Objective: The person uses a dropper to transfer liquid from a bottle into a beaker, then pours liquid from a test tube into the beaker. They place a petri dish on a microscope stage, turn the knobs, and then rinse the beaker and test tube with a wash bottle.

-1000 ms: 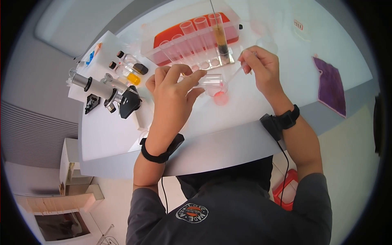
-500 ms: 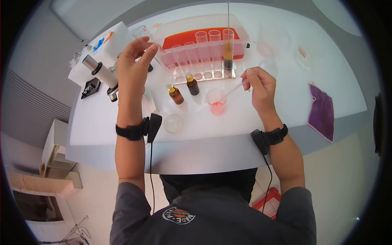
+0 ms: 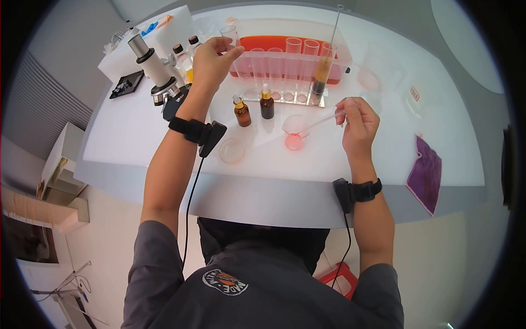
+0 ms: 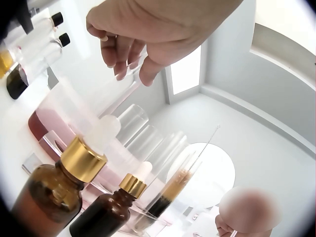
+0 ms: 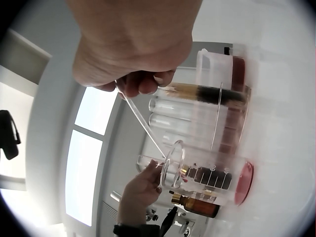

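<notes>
My left hand is raised at the left end of the test tube rack, thumb and fingers pinching a clear test tube. Several other tubes stand in the rack; the rightmost has brown and black contents and a thin wire brush. My right hand pinches a slender clear glass rod, which slants down into a small beaker holding a little pink liquid. Two amber dropper bottles stand between the hands, one orange-brown, the other darker.
A translucent tub with red liquid stands behind the rack. At left are a microscope, capped bottles and a white box. A glass dish lies near the front, a purple cloth at right.
My left hand has carried the test tube from above the beaker, leftward and back, to the rack's left end. My right hand stays by the beaker with the rod. The head view has shifted.
</notes>
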Demonstrator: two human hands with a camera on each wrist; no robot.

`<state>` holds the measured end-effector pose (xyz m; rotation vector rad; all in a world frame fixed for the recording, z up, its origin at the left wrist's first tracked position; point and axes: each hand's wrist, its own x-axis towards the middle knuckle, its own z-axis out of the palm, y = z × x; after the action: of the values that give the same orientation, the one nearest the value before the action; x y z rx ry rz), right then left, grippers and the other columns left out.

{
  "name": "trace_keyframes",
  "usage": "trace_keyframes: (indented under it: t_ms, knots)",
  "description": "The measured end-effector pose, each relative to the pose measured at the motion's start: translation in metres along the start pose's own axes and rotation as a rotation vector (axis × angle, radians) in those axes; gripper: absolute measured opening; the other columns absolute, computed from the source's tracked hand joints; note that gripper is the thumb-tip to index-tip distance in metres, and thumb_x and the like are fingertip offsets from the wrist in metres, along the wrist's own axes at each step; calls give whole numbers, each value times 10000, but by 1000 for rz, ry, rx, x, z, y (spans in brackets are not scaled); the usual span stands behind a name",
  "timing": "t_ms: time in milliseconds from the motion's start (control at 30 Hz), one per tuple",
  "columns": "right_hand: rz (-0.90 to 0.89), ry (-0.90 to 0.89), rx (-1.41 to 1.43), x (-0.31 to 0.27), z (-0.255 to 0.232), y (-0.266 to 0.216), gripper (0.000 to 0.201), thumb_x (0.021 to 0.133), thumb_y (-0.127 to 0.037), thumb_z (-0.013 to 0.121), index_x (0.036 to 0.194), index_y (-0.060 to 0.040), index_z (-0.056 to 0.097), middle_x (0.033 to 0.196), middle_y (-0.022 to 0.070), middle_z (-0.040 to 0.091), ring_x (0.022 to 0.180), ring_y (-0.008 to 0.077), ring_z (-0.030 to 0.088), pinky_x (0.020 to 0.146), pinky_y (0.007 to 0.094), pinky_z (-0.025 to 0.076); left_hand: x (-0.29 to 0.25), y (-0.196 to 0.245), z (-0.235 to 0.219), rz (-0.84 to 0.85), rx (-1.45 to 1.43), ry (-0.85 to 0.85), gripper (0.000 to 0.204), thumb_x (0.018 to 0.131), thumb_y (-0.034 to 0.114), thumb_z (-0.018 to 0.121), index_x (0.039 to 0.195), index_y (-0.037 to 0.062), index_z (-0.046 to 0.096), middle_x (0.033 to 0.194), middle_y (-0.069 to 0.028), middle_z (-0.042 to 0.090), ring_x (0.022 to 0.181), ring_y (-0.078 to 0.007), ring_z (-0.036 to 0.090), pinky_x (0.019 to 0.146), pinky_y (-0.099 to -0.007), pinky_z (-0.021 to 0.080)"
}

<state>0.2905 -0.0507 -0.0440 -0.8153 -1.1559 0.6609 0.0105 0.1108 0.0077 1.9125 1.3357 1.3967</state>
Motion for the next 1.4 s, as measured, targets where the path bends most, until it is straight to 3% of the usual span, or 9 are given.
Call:
trace_keyframes:
  t_ms: [567, 1067, 1267, 1400]
  knots:
    - [4, -5, -2, 0, 1, 0, 237, 981, -145, 575, 848, 29, 667, 675, 8, 580, 612, 74, 527, 571, 219, 402, -9, -19, 19, -67, 118, -74, 444, 826, 198, 796, 1167, -51, 660, 1012, -133, 718, 887, -177, 677, 782, -293, 537]
    - [-12, -8, -6, 0, 0, 3, 244, 984, -149, 575, 844, 30, 664, 670, 14, 583, 603, 80, 531, 571, 221, 413, -16, -28, 22, -89, 223, -146, 442, 818, 187, 805, 1161, -52, 661, 1076, -173, 715, 955, -224, 686, 832, -320, 543]
    - [-8, -1, -14, 0, 1, 2, 243, 984, -149, 575, 846, 28, 666, 687, 17, 593, 613, 75, 532, 577, 218, 411, -19, -25, 17, -46, 220, -170, 495, 813, 181, 802, 1241, -9, 641, 1127, -183, 701, 913, -205, 654, 813, -322, 539]
    - [-4, -13, -6, 0, 0, 1, 243, 984, -149, 576, 848, 30, 667, 693, 20, 596, 615, 73, 531, 578, 217, 408, -28, -11, 3, 8, 179, -79, 541, 799, 175, 790, 1291, 27, 617, 1165, -143, 683, 888, -179, 609, 798, -313, 519]
